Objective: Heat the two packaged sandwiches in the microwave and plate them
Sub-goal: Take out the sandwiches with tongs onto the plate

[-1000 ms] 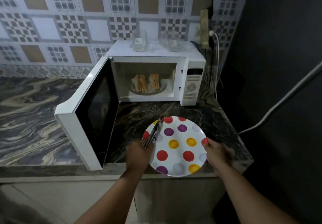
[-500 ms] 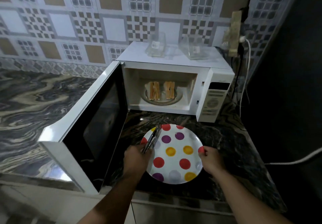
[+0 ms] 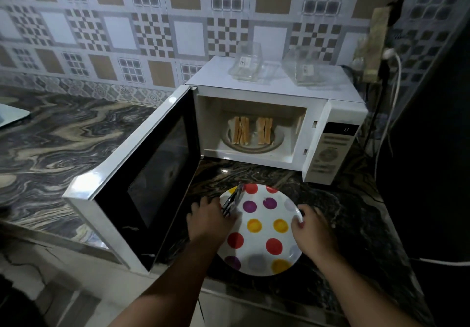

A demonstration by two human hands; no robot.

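A white microwave stands on the counter with its door swung wide open to the left. Two sandwiches stand side by side on the glass turntable inside. In front of it a white plate with coloured dots rests on the dark marble counter. My left hand is at the plate's left rim, shut on metal tongs that lie over the plate. My right hand grips the plate's right rim.
Two clear plastic sandwich packages sit on top of the microwave. A wall socket with a white cable is at the right. The open door blocks the counter to the left of the plate. A dark wall is at the right.
The plate has come down from near the counter's front edge onto the counter before the microwave. My view has moved closer. Both hands stay at the plate's rim.
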